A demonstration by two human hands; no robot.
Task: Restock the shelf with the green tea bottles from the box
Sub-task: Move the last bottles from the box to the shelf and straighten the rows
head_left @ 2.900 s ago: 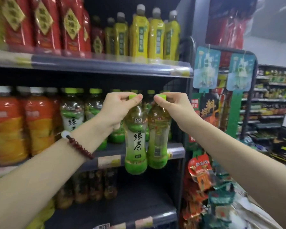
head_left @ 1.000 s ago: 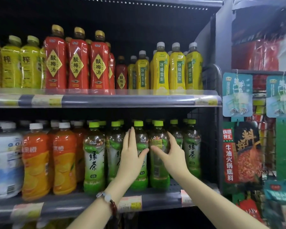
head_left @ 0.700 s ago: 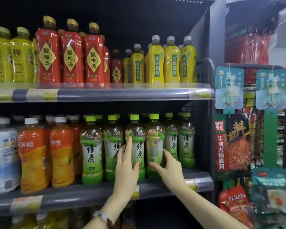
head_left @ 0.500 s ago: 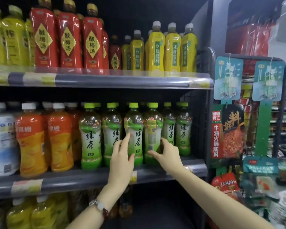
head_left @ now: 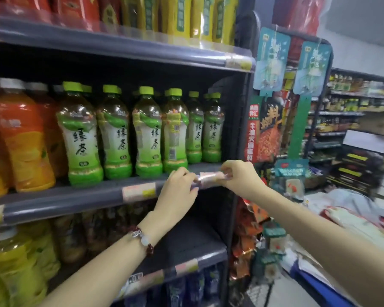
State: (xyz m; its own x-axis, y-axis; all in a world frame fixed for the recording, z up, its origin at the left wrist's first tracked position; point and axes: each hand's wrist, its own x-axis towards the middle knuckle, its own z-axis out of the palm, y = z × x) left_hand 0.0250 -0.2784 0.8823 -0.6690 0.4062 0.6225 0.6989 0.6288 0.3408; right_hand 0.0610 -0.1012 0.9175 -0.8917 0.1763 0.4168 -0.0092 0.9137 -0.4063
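Several green tea bottles (head_left: 146, 131) with green caps stand upright in rows on the middle shelf (head_left: 64, 201). My left hand (head_left: 177, 191) and my right hand (head_left: 239, 177) are below the bottles at the shelf's front rail. Both pinch the ends of a pale pink price label (head_left: 210, 177) on the rail near its right end. Neither hand touches a bottle. The box is not in view.
Orange juice bottles (head_left: 20, 140) stand left of the green tea. Red and yellow bottles fill the upper shelf (head_left: 120, 45). Yellow and dark bottles sit on lower shelves. Hanging snack packs (head_left: 273, 129) flank the shelf's right side, with other aisles beyond.
Both hands have come off the green tea bottles and dropped to the shelf's front rail, where they now pinch the price label. The view has swung down and right.
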